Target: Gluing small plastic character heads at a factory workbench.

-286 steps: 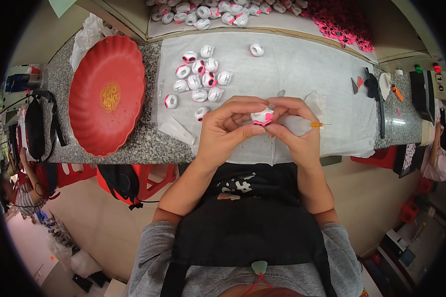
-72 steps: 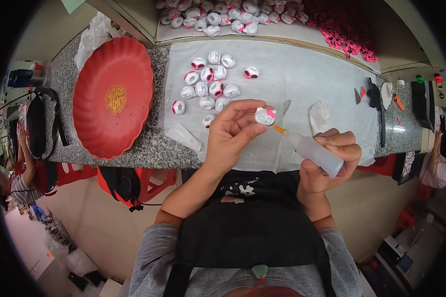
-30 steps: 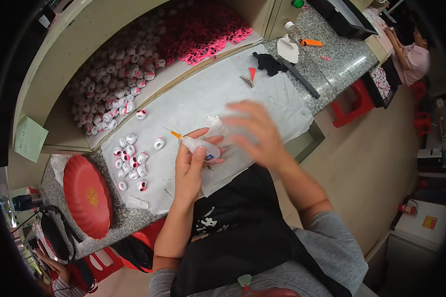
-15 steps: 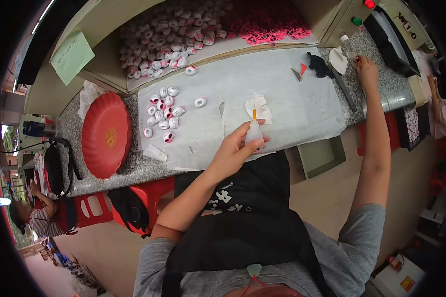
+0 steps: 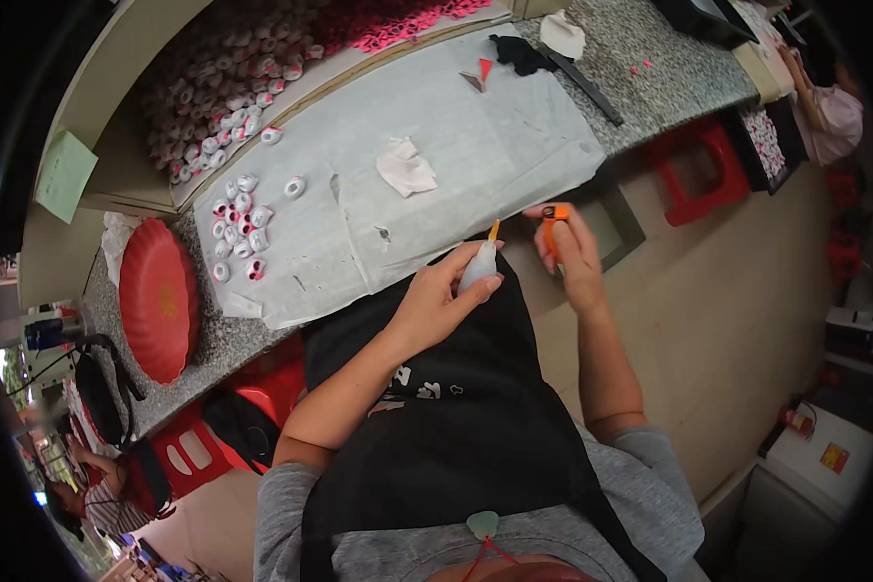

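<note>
My left hand (image 5: 435,306) is closed round a small white squeeze bottle (image 5: 479,266) whose thin yellow nozzle points up, just off the bench's front edge. To its right, my right hand (image 5: 574,254) grips an orange lighter (image 5: 553,225), its top facing the nozzle. I cannot make out a flame. Beyond them, a crumpled white cloth (image 5: 404,166) lies on the white paper sheet (image 5: 475,136). Several small white ring-shaped pieces with pink and black parts (image 5: 243,215) are grouped on the sheet's left side.
Heaps of white pieces (image 5: 225,73) and pink pieces (image 5: 407,24) fill the shelf behind. A red fluted tray (image 5: 155,301) stands at left. At far right are a black cloth (image 5: 522,54) and a dark flat strip (image 5: 584,85). Red stools (image 5: 700,170) stand below the bench.
My right hand has come back from the far right of the bench and now holds the orange lighter near the nozzle. The bottle has been drawn nearer my body; the view has turned.
</note>
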Demonstrator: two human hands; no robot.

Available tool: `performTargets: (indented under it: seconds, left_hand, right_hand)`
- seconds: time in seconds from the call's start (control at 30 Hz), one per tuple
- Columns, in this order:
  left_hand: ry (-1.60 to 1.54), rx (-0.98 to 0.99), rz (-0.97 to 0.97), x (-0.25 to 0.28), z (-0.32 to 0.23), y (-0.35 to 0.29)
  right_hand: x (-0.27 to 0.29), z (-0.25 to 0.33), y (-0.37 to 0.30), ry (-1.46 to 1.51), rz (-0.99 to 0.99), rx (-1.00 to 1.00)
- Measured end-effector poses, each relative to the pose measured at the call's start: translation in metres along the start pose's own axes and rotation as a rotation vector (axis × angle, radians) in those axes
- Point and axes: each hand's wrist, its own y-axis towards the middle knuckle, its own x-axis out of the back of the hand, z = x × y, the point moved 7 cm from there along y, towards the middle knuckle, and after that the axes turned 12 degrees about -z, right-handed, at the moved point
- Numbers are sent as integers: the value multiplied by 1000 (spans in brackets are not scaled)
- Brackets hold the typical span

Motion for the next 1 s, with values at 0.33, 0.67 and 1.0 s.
performTargets:
  seconds: [0.33, 0.67, 1.0]
  left_hand:
    - [289, -82, 33, -27, 21, -13]
    - [375, -98, 24, -30, 24, -18]
    - [365, -86, 13, -28, 24, -17]
  right_hand:
    - [12, -47, -21, -20, -250, 14]
    - [10, -45, -31, 29, -288, 26]
    - [9, -37, -30, 14, -327, 79]
